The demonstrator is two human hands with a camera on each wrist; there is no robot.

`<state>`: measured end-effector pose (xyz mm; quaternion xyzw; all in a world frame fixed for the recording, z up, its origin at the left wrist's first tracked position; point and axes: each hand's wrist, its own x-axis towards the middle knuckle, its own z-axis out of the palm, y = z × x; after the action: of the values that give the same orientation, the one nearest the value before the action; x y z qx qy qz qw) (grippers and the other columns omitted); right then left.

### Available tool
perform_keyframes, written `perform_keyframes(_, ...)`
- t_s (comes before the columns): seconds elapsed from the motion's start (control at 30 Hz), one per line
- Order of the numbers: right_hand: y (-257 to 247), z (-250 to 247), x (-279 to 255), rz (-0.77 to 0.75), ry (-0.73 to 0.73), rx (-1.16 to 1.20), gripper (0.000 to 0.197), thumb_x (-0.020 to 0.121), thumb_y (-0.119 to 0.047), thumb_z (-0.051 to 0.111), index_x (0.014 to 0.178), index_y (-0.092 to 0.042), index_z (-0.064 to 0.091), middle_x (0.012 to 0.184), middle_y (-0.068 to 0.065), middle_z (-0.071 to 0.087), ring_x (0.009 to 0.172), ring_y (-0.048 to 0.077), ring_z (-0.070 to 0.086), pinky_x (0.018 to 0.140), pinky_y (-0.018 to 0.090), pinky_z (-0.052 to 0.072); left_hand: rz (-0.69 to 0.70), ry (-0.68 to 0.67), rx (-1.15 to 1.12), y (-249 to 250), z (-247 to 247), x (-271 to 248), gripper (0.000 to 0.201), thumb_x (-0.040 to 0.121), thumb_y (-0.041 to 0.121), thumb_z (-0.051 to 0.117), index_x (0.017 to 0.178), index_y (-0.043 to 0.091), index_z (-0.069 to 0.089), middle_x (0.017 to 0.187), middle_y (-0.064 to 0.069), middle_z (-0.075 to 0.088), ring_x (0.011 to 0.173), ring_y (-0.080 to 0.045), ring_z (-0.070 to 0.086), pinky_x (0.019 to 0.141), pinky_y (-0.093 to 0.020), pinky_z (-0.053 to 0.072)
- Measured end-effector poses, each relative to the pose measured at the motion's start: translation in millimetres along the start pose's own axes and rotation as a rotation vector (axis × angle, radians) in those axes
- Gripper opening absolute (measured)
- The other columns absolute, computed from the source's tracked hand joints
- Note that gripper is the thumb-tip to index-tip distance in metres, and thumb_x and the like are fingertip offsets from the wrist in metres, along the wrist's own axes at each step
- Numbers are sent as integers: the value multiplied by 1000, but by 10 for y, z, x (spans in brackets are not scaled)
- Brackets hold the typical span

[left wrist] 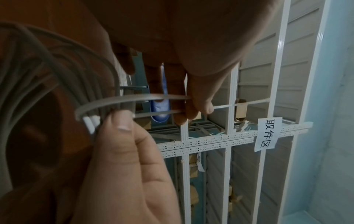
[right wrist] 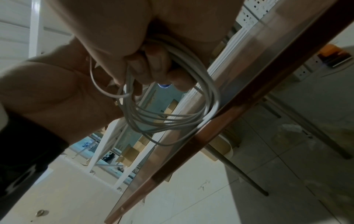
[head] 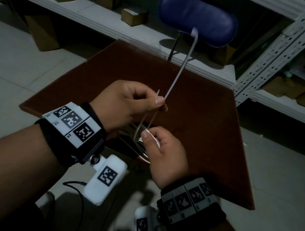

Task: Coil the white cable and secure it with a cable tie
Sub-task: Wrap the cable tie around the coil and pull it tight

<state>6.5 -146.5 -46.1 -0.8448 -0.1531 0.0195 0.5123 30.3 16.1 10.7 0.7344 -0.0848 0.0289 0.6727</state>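
Left hand (head: 128,104): fingers pinch the thin white plastic cable tie (head: 181,68), looped round the bundle
Right hand (head: 164,153): fingers clamp the coiled white cable (right wrist: 172,118) above the brown desk (head: 205,122)

A storeroom or warehouse is showing here: white slotted-steel racks (head: 284,47) are lining the walls, cardboard boxes (head: 134,17) are sitting on their shelves, a paper label (left wrist: 268,133) is hanging on an upright, and a tiled floor (head: 5,61) is surrounding the worktop (head: 197,105).
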Motion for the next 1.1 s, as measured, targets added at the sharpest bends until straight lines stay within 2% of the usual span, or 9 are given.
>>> perform_keyframes(0.13,25,17,2,63,63,60,5,99,-34,59,100,-30,63,76,-12,69,70,-3,63,60,12,41,-33,7,17,-61,-53,-19,19,87,26,71,73,13,71,80,-11,74,70,-16,66,69,-30,51)
perform_keyframes(0.27,53,3,48,127,108,141,41,96,-49,54,133,-30,57,81,-20,70,73,-1,65,70,29,53,-59,-55,59,-142,-85,-55,23,85,33,72,72,15,70,69,-6,67,65,-20,62,68,-39,50)
perform_keyframes(0.37,24,-13,70,152,140,175,52,90,-63,45,134,-36,55,114,-19,69,104,4,66,90,44,58,-77,-90,76,-161,-95,-62,23,84,38,72,72,19,70,69,-5,67,66,-22,63,69,-43,51)
perform_keyframes(0.47,-18,-14,73,140,175,171,46,95,-53,44,133,-32,58,126,-18,65,115,0,61,96,48,56,-90,-117,66,-183,-106,-63,21,83,37,71,71,20,70,69,-4,68,67,-22,64,70,-43,52)
perform_keyframes(0.67,-27,-12,66,105,206,158,35,102,-38,46,133,-32,59,124,-17,66,113,-1,63,95,47,56,-150,-125,-16,-249,-98,-58,25,83,40,71,70,18,66,69,-7,63,67,-26,59,71,-43,47)
perform_keyframes(0.77,-42,-40,58,63,174,150,31,104,-30,47,133,-36,58,123,-26,64,113,-6,61,94,44,57,-156,-132,18,-262,-73,-72,26,87,39,63,68,22,60,63,-3,54,58,-22,49,62,-39,40)
perform_keyframes(0.9,-51,-65,52,-15,157,143,27,104,-24,51,126,-26,66,117,-13,71,108,0,65,89,30,55,-175,-130,-9,-266,-38,-82,25,86,34,62,67,19,55,59,-1,46,52,-15,40,54,-30,33)
perform_keyframes(1.0,-57,-76,52,-13,173,143,16,102,-25,54,106,-23,70,90,-3,72,82,15,68,69,40,56,-153,-132,14,-252,-42,-101,28,84,38,65,70,15,57,64,-5,56,55,-21,51,57,-36,43)
perform_keyframes(1.1,-5,-69,74,33,218,135,15,101,-32,53,95,-29,66,86,-1,71,78,18,68,67,44,57,-50,-21,128,-188,-53,-146,29,88,40,66,77,12,65,80,-13,69,70,-30,65,67,-45,52)
